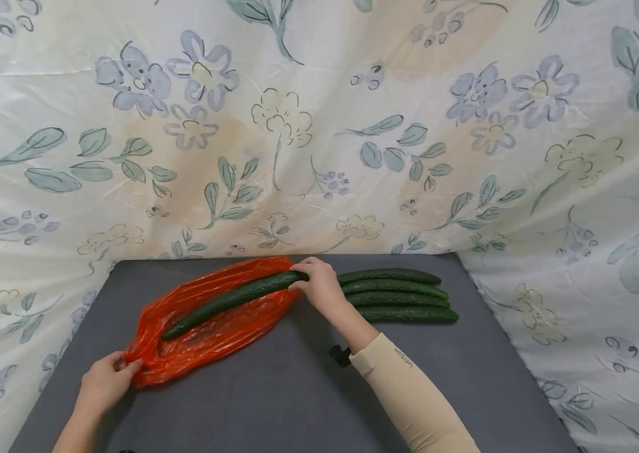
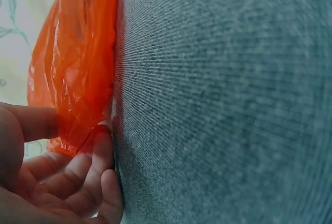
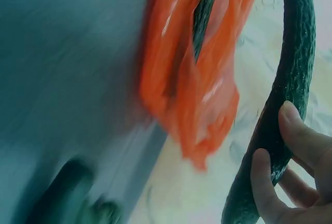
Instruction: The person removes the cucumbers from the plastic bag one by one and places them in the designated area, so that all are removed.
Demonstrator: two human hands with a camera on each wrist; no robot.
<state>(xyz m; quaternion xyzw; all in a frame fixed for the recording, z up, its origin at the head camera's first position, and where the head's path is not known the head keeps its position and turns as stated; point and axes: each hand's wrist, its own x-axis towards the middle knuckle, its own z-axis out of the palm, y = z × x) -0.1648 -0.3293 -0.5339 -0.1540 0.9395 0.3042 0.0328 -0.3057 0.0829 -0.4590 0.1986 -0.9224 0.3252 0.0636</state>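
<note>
My right hand (image 1: 323, 288) grips a long dark green cucumber (image 1: 234, 301) near its right end, above an orange-red plastic bag (image 1: 251, 330). In the right wrist view, thumb and fingers pinch the cucumber (image 3: 293, 63) from both sides. Another cucumber (image 3: 205, 19) shows inside the bag (image 3: 166, 53). My left hand (image 1: 105, 382) holds the bag's near left edge. The left wrist view has the bag's film (image 2: 78, 79) between the thumb and the curled fingers, low against the tabletop.
Several cucumbers (image 1: 404, 299) lie side by side on the right of the grey table (image 1: 251, 402), their left ends partly behind my right hand. A floral cloth (image 1: 319, 157) hangs behind the table and along its sides. A small black object (image 1: 340, 356) sits by the right wrist.
</note>
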